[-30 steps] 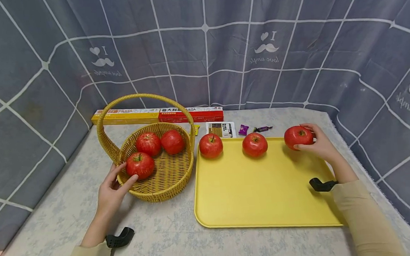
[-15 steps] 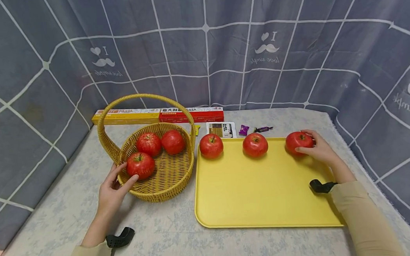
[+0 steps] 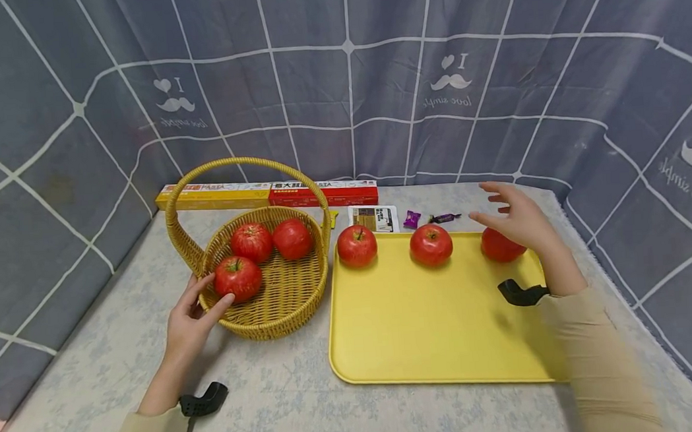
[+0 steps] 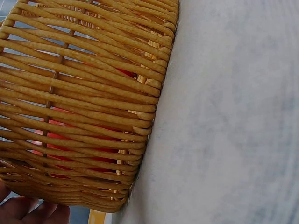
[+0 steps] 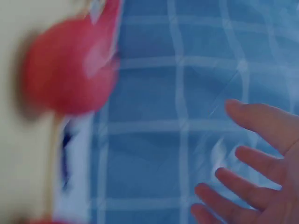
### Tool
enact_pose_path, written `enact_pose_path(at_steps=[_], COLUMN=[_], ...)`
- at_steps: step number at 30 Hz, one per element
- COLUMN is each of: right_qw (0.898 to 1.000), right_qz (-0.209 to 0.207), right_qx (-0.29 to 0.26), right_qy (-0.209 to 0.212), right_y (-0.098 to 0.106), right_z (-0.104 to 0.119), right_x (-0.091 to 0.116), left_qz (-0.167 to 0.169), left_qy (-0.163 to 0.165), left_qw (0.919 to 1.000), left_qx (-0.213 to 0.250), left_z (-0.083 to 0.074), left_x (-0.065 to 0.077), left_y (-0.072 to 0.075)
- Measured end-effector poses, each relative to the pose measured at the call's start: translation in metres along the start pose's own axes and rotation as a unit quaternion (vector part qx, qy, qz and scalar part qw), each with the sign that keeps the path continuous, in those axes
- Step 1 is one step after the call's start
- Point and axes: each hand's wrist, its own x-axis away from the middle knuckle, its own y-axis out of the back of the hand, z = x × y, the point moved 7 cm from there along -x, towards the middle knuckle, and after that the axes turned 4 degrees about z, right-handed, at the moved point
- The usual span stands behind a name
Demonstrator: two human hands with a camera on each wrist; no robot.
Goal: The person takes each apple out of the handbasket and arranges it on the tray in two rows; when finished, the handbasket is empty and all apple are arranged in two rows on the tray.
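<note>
My left hand [image 3: 187, 326] grips the left rim of a yellow wicker basket [image 3: 275, 329], thumb over the rim beside a red apple [image 3: 238, 279]. Two more apples lie farther back in the basket. In the left wrist view the fingers [image 4: 39, 213] press against the woven wall. My right hand [image 3: 524, 217] is raised, fingers spread and holding nothing, over the right-hand apple [image 3: 499, 246], partly hiding it. That apple sits at the far right of a yellow tray [image 3: 436, 329]. Along the tray's back edge are a middle apple [image 3: 431, 244] and a left apple [image 3: 356, 246].
Behind the basket lie a yellow pasta box [image 3: 220, 198] and a red pasta box [image 3: 323, 195]. A flat printed packet [image 3: 373, 219], a purple wrapped candy [image 3: 411, 219] and a dark wrapped candy [image 3: 444, 218] lie behind the tray. A grey checked curtain [image 3: 314, 86] surrounds the table.
The right hand lowered its apple onto the tray, let go, and has risen up and slightly left. The left hand and basket stay put.
</note>
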Motion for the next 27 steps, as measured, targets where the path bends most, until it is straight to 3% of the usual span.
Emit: enact_pose_path(at_steps=[3,7,9,13,16,21,24,27], right_qw=[0.997,0.982,0.970,0.937,0.912,0.888,0.883,0.892], right_qz=[-0.038,-0.078,-0.093,-0.105,-0.090,-0.032,0.008,0.048], right_qx=[-0.053,-0.118,-0.148,-0.228,-0.268,-0.272,-0.272,-0.265], right_qy=[0.048,0.129,0.169,0.244,0.297,0.370,0.382,0.362], right_y=[0.001,-0.004,-0.008,-0.024,-0.043,-0.085,-0.112,-0.139], right_z=[0.043,0.096,0.120,0.161,0.188,0.220,0.231,0.236], right_x=[-0.004,-0.007,-0.008,-0.008,-0.009,-0.012,-0.016,-0.022], left_qz=[-0.001,0.000,-0.001,-0.001,0.000,0.004,0.005,0.003], left_qy=[0.001,0.001,0.000,-0.003,-0.003,-0.005,-0.007,-0.013], left_qw=[1.0000,1.0000,1.0000,1.0000,1.0000,0.9999,0.9999,0.9998], left_qx=[0.001,0.004,0.004,0.002,0.000,0.009,0.014,0.016], left_z=[0.000,0.000,0.000,0.001,0.001,0.002,0.002,0.002], left_x=[0.000,0.000,0.000,0.000,0.000,-0.001,-0.001,-0.001], left_y=[0.000,0.000,0.000,0.000,-0.001,-0.001,-0.001,0.000])
